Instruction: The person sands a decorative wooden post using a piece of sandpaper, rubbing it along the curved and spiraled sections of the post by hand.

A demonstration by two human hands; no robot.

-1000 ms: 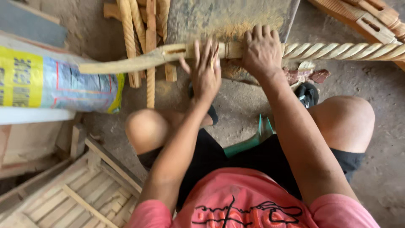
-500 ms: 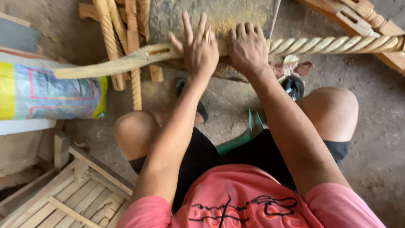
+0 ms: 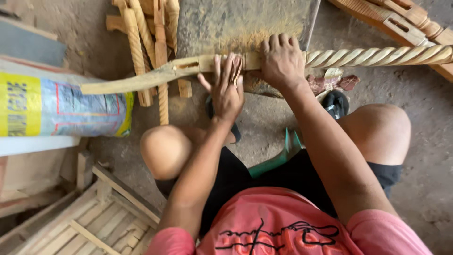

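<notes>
A seated person works a long carved wooden furniture leg (image 3: 155,75) laid crosswise over a worn, dust-stained workbench slab (image 3: 240,23). The leg's right stretch is turned into a rope-like spiral (image 3: 377,55); its left stretch is smooth, tapering and gently curved, with a small rectangular mortise cut near the middle. The right hand (image 3: 282,61) lies over the leg at the near edge of the slab, fingers curled together over the far side, clamping the wood down. Just to its left, the left hand (image 3: 227,89) presses a folded scrap of brownish sandpaper (image 3: 236,70) flat against the leg, fingers stretched out and slightly spread, thumb out to the left.

Behind the leg, at far left of the slab, a bundle of pale twisted spindles (image 3: 141,42) and plain sticks stands on the grey, gritty concrete floor (image 3: 424,141). A woven plastic sack (image 3: 56,108), yellow and blue-grey, lies at left. A slatted wooden frame (image 3: 71,222) rests at near left. More carved, mortised furniture parts (image 3: 401,23) lean at far right. A dark sandal (image 3: 336,103) sits beside the right knee.
</notes>
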